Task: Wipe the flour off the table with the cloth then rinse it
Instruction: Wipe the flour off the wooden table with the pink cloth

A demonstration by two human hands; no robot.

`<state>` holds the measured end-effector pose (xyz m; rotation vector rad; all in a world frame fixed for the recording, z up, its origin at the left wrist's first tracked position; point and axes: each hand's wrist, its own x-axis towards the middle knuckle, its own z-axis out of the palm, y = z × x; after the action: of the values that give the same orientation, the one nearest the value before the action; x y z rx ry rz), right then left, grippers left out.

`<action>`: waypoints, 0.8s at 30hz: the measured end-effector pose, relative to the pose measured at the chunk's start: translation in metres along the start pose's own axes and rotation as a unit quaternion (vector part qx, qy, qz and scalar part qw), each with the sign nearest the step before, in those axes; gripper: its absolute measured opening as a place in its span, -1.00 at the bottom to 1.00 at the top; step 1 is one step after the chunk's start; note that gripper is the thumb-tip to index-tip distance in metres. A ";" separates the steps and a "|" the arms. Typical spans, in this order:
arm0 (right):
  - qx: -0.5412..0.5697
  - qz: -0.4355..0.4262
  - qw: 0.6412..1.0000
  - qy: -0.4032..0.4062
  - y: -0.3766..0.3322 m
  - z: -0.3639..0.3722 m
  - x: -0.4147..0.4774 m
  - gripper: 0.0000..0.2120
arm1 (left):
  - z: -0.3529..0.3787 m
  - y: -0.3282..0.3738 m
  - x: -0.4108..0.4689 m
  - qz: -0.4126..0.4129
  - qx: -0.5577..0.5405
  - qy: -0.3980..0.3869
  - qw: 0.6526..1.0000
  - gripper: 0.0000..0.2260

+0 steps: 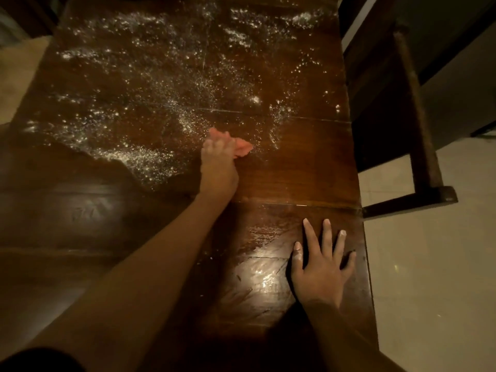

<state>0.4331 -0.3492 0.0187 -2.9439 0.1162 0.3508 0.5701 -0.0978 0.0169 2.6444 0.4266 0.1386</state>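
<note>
Flour (pixel 161 84) reaches right table (pixel 295 170) edge; left hand (pixel 218 162) apparently grips cloth (pixel 243 149).

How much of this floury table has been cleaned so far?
Done: the near part of the table by the flat right hand looks wiped, with only faint streaks. In hand: the left hand grips the pink cloth at the edge of the flour. Left: the far half is thickly speckled white, and the cloth is not yet rinsed.
</note>
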 end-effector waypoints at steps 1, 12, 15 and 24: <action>-0.003 -0.002 1.000 -0.001 0.000 0.000 0.001 -0.45 | 0.007 0.017 -0.010 0.029 -0.018 0.003 0.999 -0.41; 0.008 -0.132 0.989 -0.067 0.014 -0.020 0.007 -0.40 | -0.006 0.012 -0.084 -0.049 -0.074 0.044 0.995 -0.53; -0.007 -0.262 0.952 -0.161 0.046 -0.061 0.032 -0.36 | 0.013 0.053 -0.124 -0.060 -0.038 0.040 0.997 -0.46; -0.100 -0.508 0.853 -0.067 0.076 -0.230 0.125 -0.61 | 0.027 0.172 -0.223 -0.012 -0.027 -0.114 0.993 -0.34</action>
<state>0.5987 -0.4728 0.1963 -2.6508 -1.4913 0.3885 0.4104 -0.3266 0.0653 2.5622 0.3728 -0.1558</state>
